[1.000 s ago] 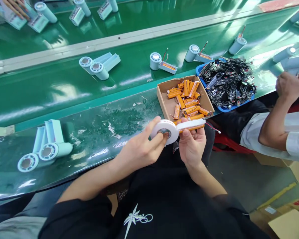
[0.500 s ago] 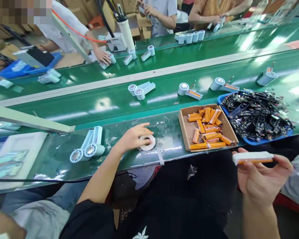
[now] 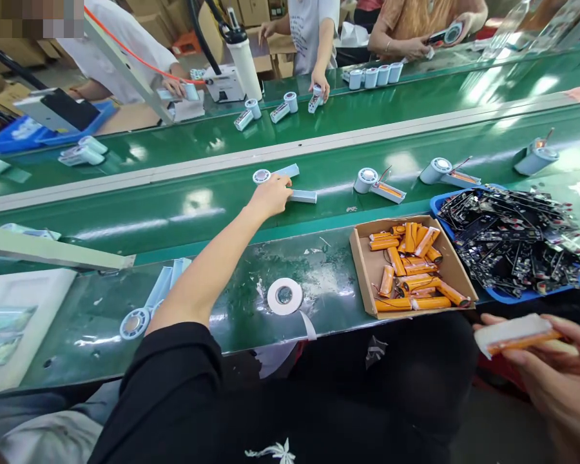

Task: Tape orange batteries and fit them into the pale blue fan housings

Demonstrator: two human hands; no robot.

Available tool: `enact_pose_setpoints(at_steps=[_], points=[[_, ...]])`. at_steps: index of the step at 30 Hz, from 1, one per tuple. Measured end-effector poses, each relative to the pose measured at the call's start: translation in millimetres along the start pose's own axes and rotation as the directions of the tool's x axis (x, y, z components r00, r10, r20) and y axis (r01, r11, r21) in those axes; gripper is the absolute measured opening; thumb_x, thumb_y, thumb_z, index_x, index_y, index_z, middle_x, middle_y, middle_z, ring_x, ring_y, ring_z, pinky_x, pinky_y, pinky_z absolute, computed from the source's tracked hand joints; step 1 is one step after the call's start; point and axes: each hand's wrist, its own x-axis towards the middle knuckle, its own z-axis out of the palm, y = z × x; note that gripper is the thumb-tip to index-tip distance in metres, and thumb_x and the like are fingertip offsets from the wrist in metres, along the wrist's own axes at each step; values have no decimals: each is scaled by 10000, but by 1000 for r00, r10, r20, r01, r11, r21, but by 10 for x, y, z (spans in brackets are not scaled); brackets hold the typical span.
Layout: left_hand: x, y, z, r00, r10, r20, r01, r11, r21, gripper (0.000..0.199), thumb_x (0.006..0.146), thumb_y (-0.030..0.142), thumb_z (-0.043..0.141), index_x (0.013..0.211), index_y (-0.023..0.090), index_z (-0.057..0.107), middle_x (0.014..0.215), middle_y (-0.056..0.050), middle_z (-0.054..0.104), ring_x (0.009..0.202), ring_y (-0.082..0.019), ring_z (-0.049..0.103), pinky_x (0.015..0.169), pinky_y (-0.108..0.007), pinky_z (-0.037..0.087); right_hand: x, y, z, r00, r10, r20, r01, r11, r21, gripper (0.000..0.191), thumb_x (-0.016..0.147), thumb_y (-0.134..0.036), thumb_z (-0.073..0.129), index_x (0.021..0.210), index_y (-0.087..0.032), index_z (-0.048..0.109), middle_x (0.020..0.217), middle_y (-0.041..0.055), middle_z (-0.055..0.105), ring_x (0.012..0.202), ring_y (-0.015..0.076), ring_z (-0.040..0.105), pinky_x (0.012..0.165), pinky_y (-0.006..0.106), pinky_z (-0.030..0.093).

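Note:
My left hand (image 3: 270, 195) reaches over the green belt, its fingers closed on a light-blue fan housing (image 3: 303, 196). Another housing (image 3: 261, 176) lies right behind it. My right hand (image 3: 555, 367), at the lower right, holds an orange battery (image 3: 526, 341) with a white strip along its top. A roll of white tape (image 3: 285, 296) lies flat on the bench, its loose end over the front edge. Orange batteries fill part of a cardboard box (image 3: 360, 270). Beside it, a blue tray (image 3: 505, 296) is heaped with black circuit boards.
More housings (image 3: 367, 180) with wires stand on the belt to the right. At the left are further housings (image 3: 135, 322) and a white foam tray (image 3: 53, 296). A slanted metal bar (image 3: 53, 248) crosses the left side. People work across the belt.
My left hand has left the tape roll and moved up and forward to the belt, taking hold of a housing. My right hand has shifted right and down with the battery.

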Motion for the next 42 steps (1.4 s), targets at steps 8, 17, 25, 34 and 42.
enact_pose_setpoints(at_steps=[8,17,25,34,42], points=[[265,-39,-179,992,3,127,3,999,-49,277,893,298,648,1105,221,808,1287,-57,744,1127,-248,661,907,-331,480,1137,-763,2329,672,-316,670,176,947,269,546,821,-390,849,1326,-286,671,985,41,809,935,270,797,903,473,661],[408,86,-242,980,2,197,15,996,-84,217,848,309,701,1010,256,836,1119,-60,790,1039,-241,686,847,-291,469,1504,-500,3805,490,-330,807,416,902,117,416,869,-262,718,1271,-217,621,869,-10,798,785,178,717,828,324,530],[450,94,-294,988,-11,153,40,981,-188,272,954,341,600,1138,243,774,1096,-63,787,1009,-232,686,827,-299,440,1531,-387,3806,476,-309,823,511,859,26,391,887,-262,672,1271,-215,612,896,-2,804,748,167,675,775,283,472],[513,224,-166,993,-88,79,105,965,-240,236,993,300,543,1137,252,723,1079,-84,767,989,-258,699,835,-329,454,1631,-364,3883,343,-196,919,862,455,-225,389,971,-295,640,1357,-252,627,1081,70,790,934,276,717,760,293,449],[542,425,-141,975,-220,16,215,933,-290,314,1022,284,476,1264,204,660,1141,-147,755,1062,-309,704,929,-397,491,1677,-471,4041,162,-20,987,955,256,-151,478,967,-377,658,1444,-362,633,1246,56,769,1084,303,727,870,336,510]])
